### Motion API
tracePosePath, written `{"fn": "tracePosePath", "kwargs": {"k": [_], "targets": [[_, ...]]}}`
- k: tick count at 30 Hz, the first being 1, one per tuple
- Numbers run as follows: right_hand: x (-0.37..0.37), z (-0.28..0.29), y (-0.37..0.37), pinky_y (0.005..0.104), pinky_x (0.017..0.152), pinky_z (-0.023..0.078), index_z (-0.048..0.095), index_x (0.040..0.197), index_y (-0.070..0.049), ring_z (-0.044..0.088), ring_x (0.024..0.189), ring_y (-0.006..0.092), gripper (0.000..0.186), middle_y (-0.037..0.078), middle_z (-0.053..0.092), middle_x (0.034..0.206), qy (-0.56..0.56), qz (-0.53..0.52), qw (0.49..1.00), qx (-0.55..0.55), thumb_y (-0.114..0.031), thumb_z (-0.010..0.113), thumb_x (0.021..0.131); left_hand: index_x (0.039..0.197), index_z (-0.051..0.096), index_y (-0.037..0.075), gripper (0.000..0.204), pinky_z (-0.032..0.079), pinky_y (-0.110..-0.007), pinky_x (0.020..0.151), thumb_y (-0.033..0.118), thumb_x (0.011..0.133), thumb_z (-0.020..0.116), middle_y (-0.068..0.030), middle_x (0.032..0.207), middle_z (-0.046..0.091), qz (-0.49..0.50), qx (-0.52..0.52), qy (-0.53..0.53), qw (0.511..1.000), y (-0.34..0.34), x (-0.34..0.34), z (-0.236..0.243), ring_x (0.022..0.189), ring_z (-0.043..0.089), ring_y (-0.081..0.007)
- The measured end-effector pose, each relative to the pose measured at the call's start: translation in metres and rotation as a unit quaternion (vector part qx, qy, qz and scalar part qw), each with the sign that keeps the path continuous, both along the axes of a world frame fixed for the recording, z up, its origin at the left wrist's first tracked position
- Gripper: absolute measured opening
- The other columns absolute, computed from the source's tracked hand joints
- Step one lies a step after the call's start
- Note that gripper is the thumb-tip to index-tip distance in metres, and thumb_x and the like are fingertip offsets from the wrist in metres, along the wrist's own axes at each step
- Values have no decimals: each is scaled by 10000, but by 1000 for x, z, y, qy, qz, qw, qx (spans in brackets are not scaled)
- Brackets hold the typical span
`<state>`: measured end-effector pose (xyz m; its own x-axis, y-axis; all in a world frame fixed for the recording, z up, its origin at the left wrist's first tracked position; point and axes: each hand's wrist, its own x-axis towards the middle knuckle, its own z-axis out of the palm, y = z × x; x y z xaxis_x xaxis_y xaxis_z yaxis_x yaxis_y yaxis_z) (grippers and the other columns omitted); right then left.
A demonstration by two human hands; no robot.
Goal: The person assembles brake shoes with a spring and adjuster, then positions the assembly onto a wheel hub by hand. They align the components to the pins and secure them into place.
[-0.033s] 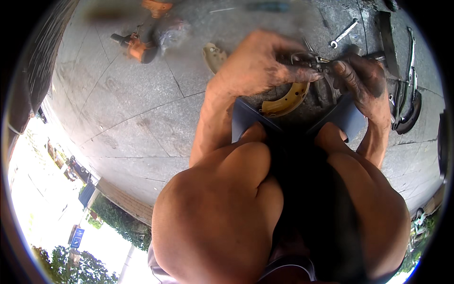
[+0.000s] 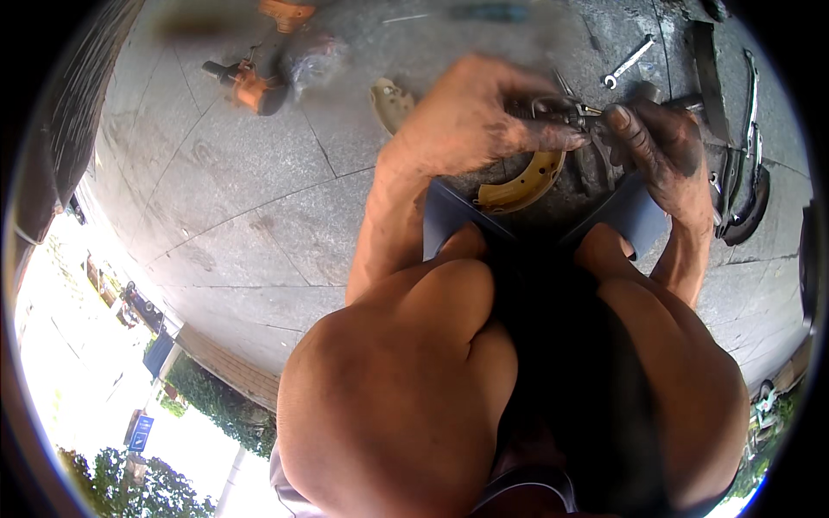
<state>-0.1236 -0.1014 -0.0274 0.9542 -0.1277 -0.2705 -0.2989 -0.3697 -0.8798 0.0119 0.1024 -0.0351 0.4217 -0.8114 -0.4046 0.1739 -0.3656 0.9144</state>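
A small dark, greasy metal part [image 2: 570, 107] is pinched between my two hands above the ground. My left hand [image 2: 484, 112] has its thumb and fingers closed round the part's left end. At its other end, my right hand [image 2: 661, 147] is closed, thumb bent against the fingers; both hands are stained black. The part's exact kind is hidden by the fingers. Below the hands lies a yellow curved brake shoe [image 2: 525, 188], between my blue-grey slippers. A paler brake shoe [image 2: 392, 105] lies left of my left hand.
A wrench [image 2: 630, 62] lies beyond my right hand. Dark brake shoes [image 2: 748, 214] and other metal tools lie at the right. Far left are an orange-and-black power tool [image 2: 253, 89], a crumpled clear plastic bag [image 2: 316, 66] and another orange tool [image 2: 287, 13], all on grey paving.
My right thumb and fingers have shifted very slightly at the metal part. The left hand stays where it was.
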Motion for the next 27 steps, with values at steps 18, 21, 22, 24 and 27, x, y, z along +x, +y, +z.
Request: {"fn": "tracePosePath", "kwargs": {"k": [18,21,22,24,27], "targets": [[-8,-9,2,266,551,438,721,944,-15,574,603,106,329,39,639,705,-60,-35,997,36,-332,655,999,1018,777,5,325,564,-264,715,108,732,891,-82,868,761,0,-17,-21,1000,3,1,0,785,705,-137],[-2,-5,10,295,463,362,689,726,-27,498,487,96,425,15,565,546,-10,-74,997,34,-350,654,1000,1018,779,14,320,564,-268,719,108,733,888,-79,865,761,-7,-1,-41,999,2,1,2,790,705,-134],[-2,-5,12,294,462,361,688,731,-28,496,486,94,425,13,563,546,3,-82,996,43,-351,648,1004,1018,780,17,317,565,-269,721,108,734,887,-78,865,761,-11,9,-54,998,2,1,2,793,706,-133],[-2,-6,12,286,472,371,703,768,-25,508,498,93,392,16,576,559,29,-86,994,59,-338,655,1000,1014,782,21,310,563,-269,726,107,734,885,-74,861,761,-4,6,-56,998,4,0,-1,795,703,-130],[-5,-8,7,267,524,429,749,885,-21,574,576,102,281,46,641,648,23,-69,994,78,-283,694,970,1009,784,22,302,561,-269,732,104,736,884,-73,860,761,0,0,-53,999,3,0,-2,797,700,-128]]}}
